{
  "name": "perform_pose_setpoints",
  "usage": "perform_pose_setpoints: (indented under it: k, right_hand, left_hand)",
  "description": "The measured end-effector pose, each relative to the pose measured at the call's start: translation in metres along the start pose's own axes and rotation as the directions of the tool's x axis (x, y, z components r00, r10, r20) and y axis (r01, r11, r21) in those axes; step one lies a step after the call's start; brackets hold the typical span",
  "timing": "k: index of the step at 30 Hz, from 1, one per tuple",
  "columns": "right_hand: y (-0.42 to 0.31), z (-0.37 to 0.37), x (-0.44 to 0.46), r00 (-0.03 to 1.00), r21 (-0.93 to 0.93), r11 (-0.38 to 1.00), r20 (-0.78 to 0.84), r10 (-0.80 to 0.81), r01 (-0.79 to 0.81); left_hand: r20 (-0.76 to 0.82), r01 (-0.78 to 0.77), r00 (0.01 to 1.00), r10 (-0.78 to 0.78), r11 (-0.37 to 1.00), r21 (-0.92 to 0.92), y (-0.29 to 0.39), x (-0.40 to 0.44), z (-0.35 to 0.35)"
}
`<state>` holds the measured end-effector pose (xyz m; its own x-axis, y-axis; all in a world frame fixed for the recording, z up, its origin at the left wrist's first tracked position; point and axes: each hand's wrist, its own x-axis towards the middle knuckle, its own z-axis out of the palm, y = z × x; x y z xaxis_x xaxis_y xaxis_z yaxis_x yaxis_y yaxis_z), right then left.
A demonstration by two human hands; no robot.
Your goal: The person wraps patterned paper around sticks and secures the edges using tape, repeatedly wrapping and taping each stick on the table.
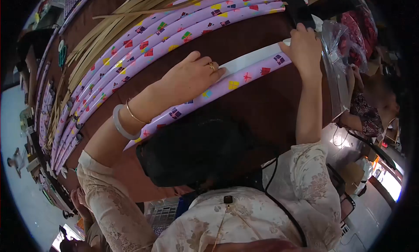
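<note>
A lavender wrapping paper roll printed with small gift boxes lies slantwise across the brown table, a strip of its white underside showing along the far edge. My left hand, wearing a ring, rests over the roll's middle with bent fingers pressed on the paper and the thumb apart. At the right end my right hand has its fingers curled over the roll and its thumb by the white edge. The undersides of both hands are hidden.
Beyond the hands lie several finished lavender rolls with tan strips across them. Green-handled scissors are at the far left. Clear plastic wrap covers the right edge. Other people's arms show at right and lower left.
</note>
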<state>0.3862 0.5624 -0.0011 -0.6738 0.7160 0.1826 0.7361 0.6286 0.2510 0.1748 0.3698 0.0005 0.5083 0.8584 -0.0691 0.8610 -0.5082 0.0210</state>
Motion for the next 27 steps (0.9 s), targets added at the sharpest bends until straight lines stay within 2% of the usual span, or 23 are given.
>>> perform_pose_setpoints:
  k: [3, 5, 11, 15, 17, 21, 24, 26, 27]
  right_hand:
    - [-0.003, 0.002, -0.002, 1.0, 0.031, 0.999, 0.004, 0.009, -0.009]
    - [-0.004, 0.004, -0.003, 0.999, 0.056, 0.998, -0.039, 0.0, 0.003]
    - [-0.003, 0.005, -0.001, 0.998, 0.151, 0.987, 0.004, 0.06, -0.06]
    - [-0.002, 0.01, 0.0, 0.998, 0.161, 0.985, 0.006, 0.057, -0.057]
    - [-0.001, 0.011, -0.001, 0.998, 0.178, 0.982, 0.001, 0.059, -0.058]
    - [0.005, 0.007, -0.003, 0.999, 0.216, 0.976, 0.045, 0.017, -0.026]
    - [0.015, 0.005, -0.006, 0.996, 0.229, 0.973, 0.08, -0.028, 0.009]
    - [0.024, 0.003, -0.007, 0.993, 0.229, 0.973, 0.103, -0.054, 0.029]
    - [0.029, 0.002, -0.006, 0.979, 0.249, 0.969, 0.195, -0.058, 0.007]
  left_hand:
    - [0.028, -0.018, 0.999, 0.017, 0.999, 0.035, 0.003, 0.011, 0.0]
    - [-0.028, -0.028, 0.999, 0.03, 0.998, 0.05, 0.002, 0.023, 0.003]
    - [-0.085, -0.053, 0.995, 0.057, 0.997, 0.052, 0.003, 0.057, 0.003]
    - [-0.062, -0.046, 0.997, 0.049, 0.998, 0.043, -0.003, 0.074, 0.003]
    - [-0.112, -0.074, 0.99, 0.085, 0.992, 0.1, -0.005, 0.082, 0.006]
    - [-0.148, -0.05, 0.987, 0.063, 0.995, 0.092, -0.001, 0.103, 0.01]
    - [-0.241, 0.03, 0.97, -0.024, 0.999, 0.021, 0.005, 0.125, 0.016]
    - [-0.296, 0.294, 0.893, -0.34, 0.937, -0.189, 0.013, 0.143, 0.021]
    - [-0.382, 0.322, 0.821, -0.424, 0.896, -0.305, 0.015, 0.151, 0.025]
